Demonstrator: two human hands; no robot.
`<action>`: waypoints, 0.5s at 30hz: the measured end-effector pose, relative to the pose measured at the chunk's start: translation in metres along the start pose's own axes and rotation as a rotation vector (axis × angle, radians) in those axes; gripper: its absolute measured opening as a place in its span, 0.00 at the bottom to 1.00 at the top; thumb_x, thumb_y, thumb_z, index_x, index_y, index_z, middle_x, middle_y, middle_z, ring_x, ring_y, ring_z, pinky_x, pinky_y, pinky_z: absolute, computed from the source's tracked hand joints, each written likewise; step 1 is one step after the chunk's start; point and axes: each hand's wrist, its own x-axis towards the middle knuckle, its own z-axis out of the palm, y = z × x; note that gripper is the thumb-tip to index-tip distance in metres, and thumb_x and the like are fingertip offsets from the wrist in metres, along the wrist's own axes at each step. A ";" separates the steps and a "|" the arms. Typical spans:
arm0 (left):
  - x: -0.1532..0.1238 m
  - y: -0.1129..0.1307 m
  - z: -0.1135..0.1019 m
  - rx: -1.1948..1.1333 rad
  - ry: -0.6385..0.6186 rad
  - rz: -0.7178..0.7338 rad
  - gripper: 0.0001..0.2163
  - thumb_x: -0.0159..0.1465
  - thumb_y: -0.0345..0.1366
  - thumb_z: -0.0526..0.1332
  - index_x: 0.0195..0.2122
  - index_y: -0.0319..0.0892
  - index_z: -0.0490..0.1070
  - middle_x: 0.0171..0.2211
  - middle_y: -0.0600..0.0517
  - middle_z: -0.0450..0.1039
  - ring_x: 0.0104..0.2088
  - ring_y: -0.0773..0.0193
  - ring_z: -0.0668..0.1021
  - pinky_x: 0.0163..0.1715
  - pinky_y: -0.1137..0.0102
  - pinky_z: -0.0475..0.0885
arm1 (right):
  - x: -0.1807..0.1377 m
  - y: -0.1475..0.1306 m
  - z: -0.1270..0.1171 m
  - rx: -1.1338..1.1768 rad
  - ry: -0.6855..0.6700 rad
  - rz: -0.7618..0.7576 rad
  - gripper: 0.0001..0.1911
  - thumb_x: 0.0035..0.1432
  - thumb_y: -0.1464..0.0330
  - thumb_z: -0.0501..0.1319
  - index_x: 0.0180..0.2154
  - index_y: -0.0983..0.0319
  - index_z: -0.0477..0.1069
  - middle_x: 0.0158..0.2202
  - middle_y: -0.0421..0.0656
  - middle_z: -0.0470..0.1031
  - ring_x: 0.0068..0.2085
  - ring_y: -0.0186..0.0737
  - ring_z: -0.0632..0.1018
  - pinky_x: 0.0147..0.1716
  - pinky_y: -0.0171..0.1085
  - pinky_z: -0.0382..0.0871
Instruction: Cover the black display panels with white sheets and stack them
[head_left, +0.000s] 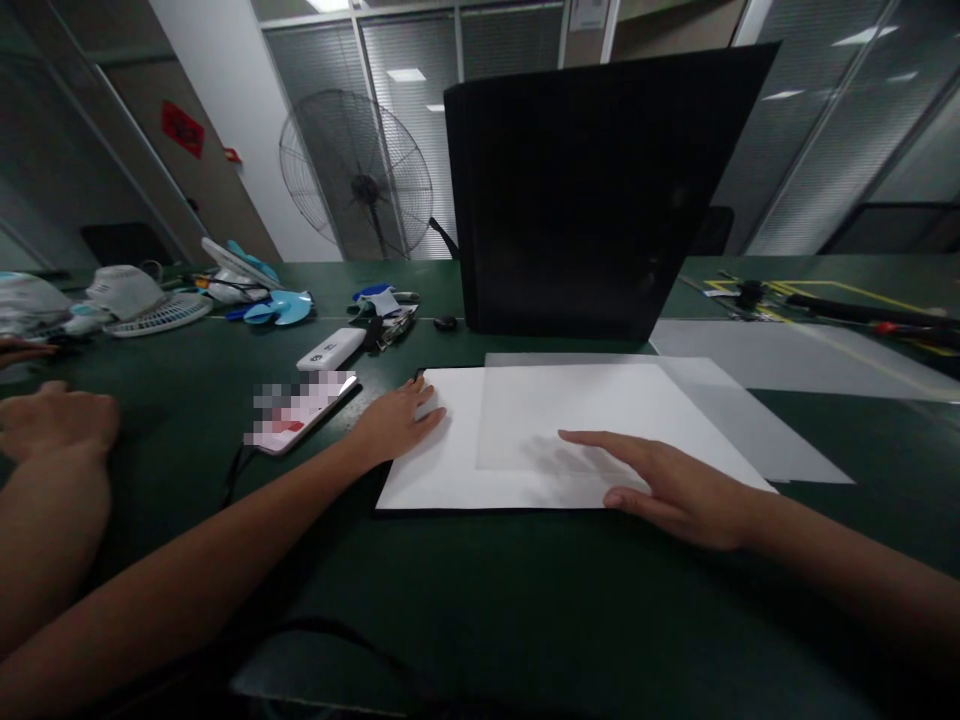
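Observation:
A white sheet (442, 475) lies flat on a thin black-edged board or pad, whose dark rim shows along the front and left. Over its right part rests a translucent sheet (772, 430), extending past the board's right side. My left hand (397, 420) lies on the white sheet's left edge, fingers spread. Above the translucent sheet's front part, my right hand (667, 485) hovers with fingers stretched out and thumb apart, casting a soft shadow. Neither hand grips anything. Behind the sheets stands a large black panel (592, 200), upright and tilted.
Left of the board lie a phone (300, 415) and a white box-like device (331, 349). Fan parts (277, 308) sit at the back left. Another person's hand (56, 425) rests at the far left. More translucent sheeting (810, 355) and tools cover the back right.

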 end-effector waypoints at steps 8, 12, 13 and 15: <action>-0.004 0.003 -0.001 -0.083 0.033 0.013 0.32 0.75 0.55 0.45 0.71 0.38 0.61 0.73 0.39 0.59 0.69 0.45 0.67 0.68 0.53 0.63 | -0.012 0.088 -0.010 -0.354 0.125 0.332 0.30 0.72 0.48 0.47 0.55 0.56 0.79 0.55 0.48 0.80 0.52 0.56 0.81 0.51 0.62 0.75; -0.001 -0.003 0.005 -0.135 0.057 0.019 0.37 0.73 0.59 0.45 0.73 0.36 0.56 0.72 0.38 0.59 0.71 0.45 0.65 0.69 0.53 0.61 | -0.011 0.095 -0.001 -0.332 0.096 0.259 0.29 0.73 0.50 0.47 0.55 0.57 0.79 0.56 0.47 0.79 0.54 0.54 0.80 0.51 0.60 0.76; 0.000 -0.005 0.007 -0.146 0.061 0.026 0.38 0.72 0.60 0.45 0.73 0.36 0.56 0.72 0.37 0.59 0.70 0.44 0.66 0.69 0.53 0.61 | -0.009 0.092 0.000 -0.317 0.106 0.237 0.28 0.73 0.50 0.48 0.55 0.56 0.79 0.56 0.46 0.79 0.54 0.53 0.80 0.51 0.59 0.76; 0.002 -0.008 0.010 -0.160 0.057 0.038 0.38 0.71 0.60 0.47 0.73 0.36 0.57 0.72 0.35 0.57 0.69 0.43 0.66 0.69 0.52 0.61 | -0.006 0.087 -0.001 -0.281 0.121 0.203 0.26 0.73 0.50 0.49 0.55 0.54 0.79 0.55 0.46 0.80 0.51 0.50 0.81 0.49 0.56 0.77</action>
